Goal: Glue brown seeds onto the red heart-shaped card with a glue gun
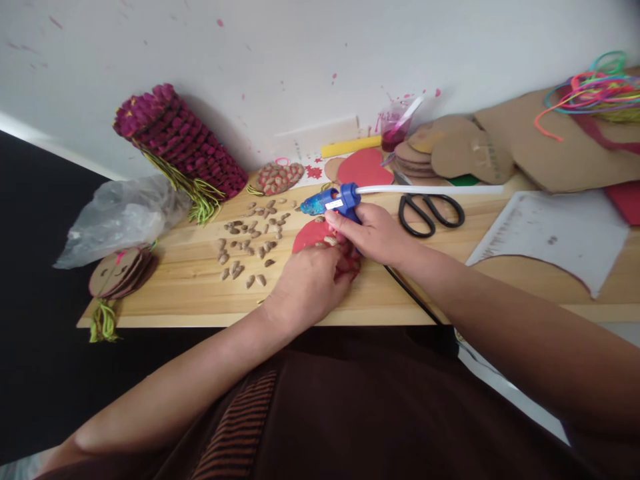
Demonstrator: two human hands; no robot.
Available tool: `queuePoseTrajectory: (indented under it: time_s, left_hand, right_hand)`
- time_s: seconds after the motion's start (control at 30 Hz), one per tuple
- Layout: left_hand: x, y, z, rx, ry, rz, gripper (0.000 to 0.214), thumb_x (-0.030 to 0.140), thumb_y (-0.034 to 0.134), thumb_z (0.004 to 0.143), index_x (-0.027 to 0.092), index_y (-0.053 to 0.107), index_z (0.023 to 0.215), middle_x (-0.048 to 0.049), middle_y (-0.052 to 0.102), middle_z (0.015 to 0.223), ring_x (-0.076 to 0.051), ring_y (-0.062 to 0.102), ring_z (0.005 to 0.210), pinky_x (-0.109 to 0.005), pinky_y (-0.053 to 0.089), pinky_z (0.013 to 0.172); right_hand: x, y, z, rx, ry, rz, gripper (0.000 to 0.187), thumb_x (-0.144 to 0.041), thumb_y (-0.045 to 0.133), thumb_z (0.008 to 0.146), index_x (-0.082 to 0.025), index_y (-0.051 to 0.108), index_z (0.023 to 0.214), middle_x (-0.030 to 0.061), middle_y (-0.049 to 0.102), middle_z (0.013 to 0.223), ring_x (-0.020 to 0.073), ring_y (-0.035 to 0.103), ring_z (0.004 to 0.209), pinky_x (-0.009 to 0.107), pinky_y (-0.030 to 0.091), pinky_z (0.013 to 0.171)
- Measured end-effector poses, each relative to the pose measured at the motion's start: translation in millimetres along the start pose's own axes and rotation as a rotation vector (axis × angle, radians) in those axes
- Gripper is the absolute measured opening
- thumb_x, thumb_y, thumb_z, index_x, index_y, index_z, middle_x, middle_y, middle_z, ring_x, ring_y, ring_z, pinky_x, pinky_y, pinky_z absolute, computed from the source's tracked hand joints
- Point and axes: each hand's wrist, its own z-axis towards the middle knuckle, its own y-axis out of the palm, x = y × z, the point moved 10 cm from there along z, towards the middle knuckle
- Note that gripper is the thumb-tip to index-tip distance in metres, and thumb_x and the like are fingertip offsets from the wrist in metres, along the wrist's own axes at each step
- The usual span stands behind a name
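Note:
My right hand (377, 230) is wrapped round a blue hot glue gun (345, 200), its nozzle pointing left and a long white glue stick (425, 190) coming out of its back. Below the gun lies a red disc (313, 235) with several peanuts stuck on its right part. My left hand (310, 283) rests over the front of this disc, fingers curled in by the peanuts. The hand itself hides its fingertips, so what they pinch cannot be made out. Loose peanuts (250, 247) lie scattered on the wooden table (190, 300) to the left.
Black-handled scissors (433, 215) and a black cord (413, 293) lie right. Behind are a peanut-covered disc (280, 178), a red circle (366, 167), a cup of purple paint (395, 130) and cardboard pieces (473, 157). A purple tasselled roll (185, 143) and plastic bag (120, 213) stand left.

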Motion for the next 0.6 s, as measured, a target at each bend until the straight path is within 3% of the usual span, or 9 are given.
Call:
queuePoseTrajectory:
  time_s: [0.4,0.6]
  left_hand:
    - [6.1,-8.5,-4.3,0.125,0.069,0.077,0.011,0.019,0.069,0.081,0.020,0.073,0.071,-0.0012,0.070,0.067,-0.015,0.062,0.060,-0.027,0.045,0.060]
    - [12.0,-6.9,-7.2,0.150,0.106,0.116,0.018,0.019,0.064,0.086,0.018,0.072,0.070,-0.0033,0.071,0.072,-0.017,0.064,0.064,-0.028,0.048,0.062]
  right_hand:
    - [2.3,0.1,0.5,-0.002,-0.002,-0.038,0.052,-0.069,0.052,0.088,-0.020,0.065,0.078,0.0014,0.067,0.066,0.0161,0.064,0.059,0.030,0.047,0.061]
    - [0.4,-0.6,1.2,0.002,-0.009,-0.077,0.052,-0.069,0.052,0.088,-0.019,0.066,0.080,0.0012,0.065,0.065,0.0161,0.061,0.061,0.030,0.045,0.060]
